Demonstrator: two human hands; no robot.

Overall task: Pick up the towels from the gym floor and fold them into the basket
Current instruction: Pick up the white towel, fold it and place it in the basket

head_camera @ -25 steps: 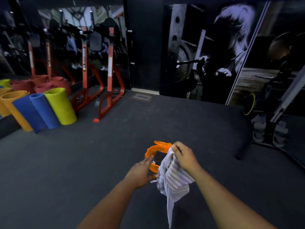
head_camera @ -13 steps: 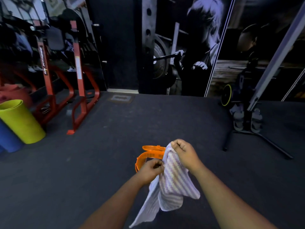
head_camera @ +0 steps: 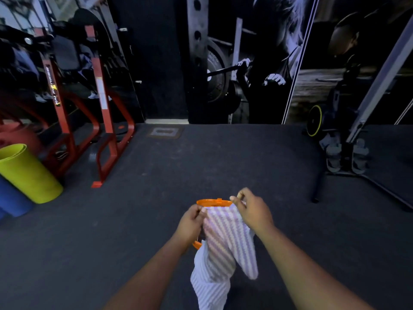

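Note:
A white towel with pale purple stripes (head_camera: 225, 245) hangs in front of me, stretched between both hands along its top edge. My left hand (head_camera: 190, 222) pinches the left top corner. My right hand (head_camera: 252, 211) pinches the right top corner, a little higher. The rest of the towel droops down in loose folds. Behind it on the dark floor stands the orange basket (head_camera: 212, 202); only its far rim and a bit of its near left edge show, the towel hiding the inside.
A red metal rack (head_camera: 105, 121) stands at the left, with rolled yellow (head_camera: 26, 173) and blue (head_camera: 11, 200) mats beside it. A grey machine frame with foot pedals (head_camera: 344, 153) stands at the right. A mirror and a wall mural close the back.
My left hand went from the basket's side to the towel and took its left corner. Both hands then drew apart, spreading the top edge. My view swung to the right.

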